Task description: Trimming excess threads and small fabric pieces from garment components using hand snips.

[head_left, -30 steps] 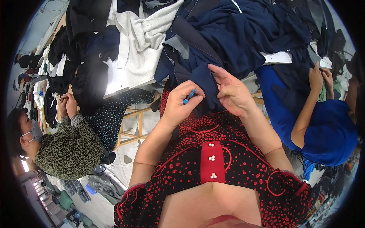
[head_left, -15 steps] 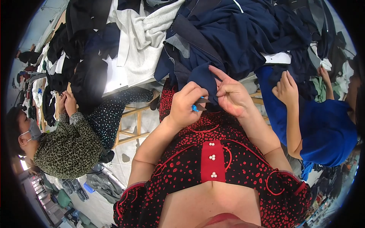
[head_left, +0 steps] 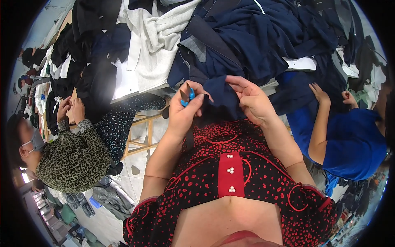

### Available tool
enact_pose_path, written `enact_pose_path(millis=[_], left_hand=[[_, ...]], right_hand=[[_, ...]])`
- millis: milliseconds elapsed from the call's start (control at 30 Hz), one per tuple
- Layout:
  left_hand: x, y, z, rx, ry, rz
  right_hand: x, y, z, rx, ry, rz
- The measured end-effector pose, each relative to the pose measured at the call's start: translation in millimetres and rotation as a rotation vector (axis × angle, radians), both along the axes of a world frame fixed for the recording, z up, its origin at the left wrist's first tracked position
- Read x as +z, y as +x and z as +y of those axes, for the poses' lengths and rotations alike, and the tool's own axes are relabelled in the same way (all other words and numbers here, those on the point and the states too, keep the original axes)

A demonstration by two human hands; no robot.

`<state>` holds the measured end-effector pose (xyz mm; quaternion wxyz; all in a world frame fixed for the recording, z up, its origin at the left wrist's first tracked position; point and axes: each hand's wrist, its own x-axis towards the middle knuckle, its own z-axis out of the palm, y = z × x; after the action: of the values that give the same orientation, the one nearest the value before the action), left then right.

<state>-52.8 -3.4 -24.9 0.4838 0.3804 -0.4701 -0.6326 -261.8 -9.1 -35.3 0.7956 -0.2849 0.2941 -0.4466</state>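
Observation:
My left hand (head_left: 183,114) is closed round a small pair of thread snips (head_left: 188,97) with blue grips and dark blades. The blades point up and away from me. Thumb and fingers of that hand also pinch the edge of a navy garment (head_left: 220,95). On the cloth's other side, my right hand (head_left: 254,101) grips it between bent fingers and thumb, so the piece stretches between both hands above my lap. Folds of cloth hide some of my fingertips.
Piles of navy cloth (head_left: 263,41) and light grey cloth (head_left: 150,45) cover the white table (head_left: 142,87). Someone in a leopard-print top (head_left: 72,158) sits at left, a person in a blue top (head_left: 349,142) at right. A wooden stool (head_left: 142,133) stands at left.
My left hand has moved left and turned, swinging the snips from pointing right to pointing up, and now pinches the cloth too. My right hand's fingers have curled onto the cloth.

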Motion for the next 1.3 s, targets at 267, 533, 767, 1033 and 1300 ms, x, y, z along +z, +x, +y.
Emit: enact_pose_path(millis=[267,533,767,1033,1300], left_hand=[[10,16,-12,0.103,0.048,-0.117],[5,26,-22,-0.37,-0.198,-0.573],[9,19,-20,-0.299,0.295,-0.075],[-2,7,-20,-0.245,0.246,0.005],[11,3,-11,-0.306,0.147,-0.077]], right_hand=[[13,-20,-7,0.13,-0.113,0.323],[24,-21,-16,0.142,-0.084,0.34],[12,-23,-11,0.414,-0.298,0.527],[12,-20,-6,0.504,-0.282,0.45],[3,-10,-6,0.416,-0.596,0.572]])
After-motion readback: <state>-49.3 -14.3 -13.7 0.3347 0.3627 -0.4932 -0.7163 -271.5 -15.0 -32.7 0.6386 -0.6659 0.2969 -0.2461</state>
